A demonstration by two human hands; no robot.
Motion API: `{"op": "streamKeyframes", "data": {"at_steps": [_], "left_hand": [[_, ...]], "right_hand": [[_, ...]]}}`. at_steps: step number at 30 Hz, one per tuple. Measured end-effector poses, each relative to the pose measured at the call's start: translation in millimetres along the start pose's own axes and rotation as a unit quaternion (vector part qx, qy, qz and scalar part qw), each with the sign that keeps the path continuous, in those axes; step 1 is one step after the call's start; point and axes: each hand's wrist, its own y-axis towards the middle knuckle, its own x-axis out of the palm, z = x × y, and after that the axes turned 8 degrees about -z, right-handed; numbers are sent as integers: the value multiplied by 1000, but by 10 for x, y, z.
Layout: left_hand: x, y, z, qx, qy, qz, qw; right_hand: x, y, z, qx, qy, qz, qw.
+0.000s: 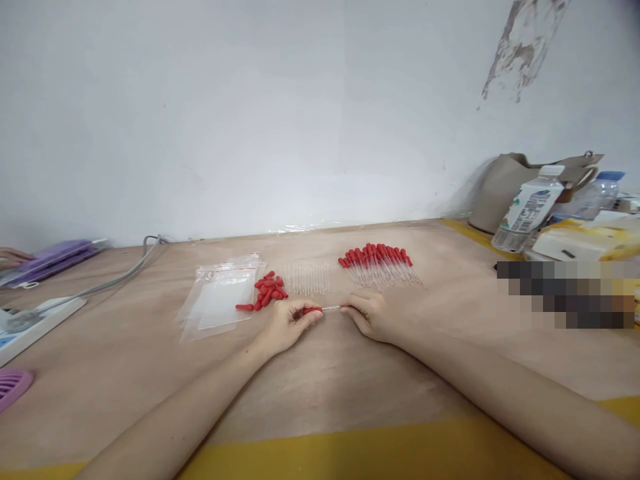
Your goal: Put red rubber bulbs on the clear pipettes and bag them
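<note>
My left hand (295, 323) is closed on a red rubber dropper bulb (313, 310). My right hand (367, 315) pinches the far end of a clear glass pipette tube (331, 309), whose other end meets the bulb. Just behind my left hand lies a small heap of loose red bulbs (269, 291). Beyond the held tube, bare clear tubes (306, 278) lie side by side in a row. Behind my right hand is a fanned pile of droppers (377, 260), red bulbs on their far ends.
Clear zip bags (225, 297) lie left of the bulbs. At far left are a power strip (45, 327), a purple package (55, 260) touched by another person's hand (14, 255), and a pink object (14, 388). A bottle (530, 208) and a grey-brown bag (493, 193) stand at right.
</note>
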Motion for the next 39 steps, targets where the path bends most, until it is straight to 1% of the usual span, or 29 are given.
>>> {"op": "streamKeyframes", "data": {"at_steps": [3,9,19,26,28,31,36,39], "left_hand": [[14,-6,16,-16,-13,-1,1000],[35,-8,15,-13,-27,-26,999],[44,-4,10,10,-21,-24,999],[53,19,-33,15,-10,-3,1000],[49,17,-19,14,-13,-13,1000],[44,6,21,6,-32,-31,999],[32,-3,62,-28,-82,-44,995],[31,1,50,-47,-104,-46,992]], "right_hand": [[41,-9,-2,-10,2,9,1000],[84,-11,-38,-12,-4,-12,1000],[101,55,-125,28,3,-65,997],[24,105,-124,65,-8,-108,992],[-7,94,-109,56,-15,-107,993],[-41,61,-88,27,-40,-87,995],[-61,38,-76,-35,-102,-48,993],[-68,42,-65,-69,-124,-36,989]]}}
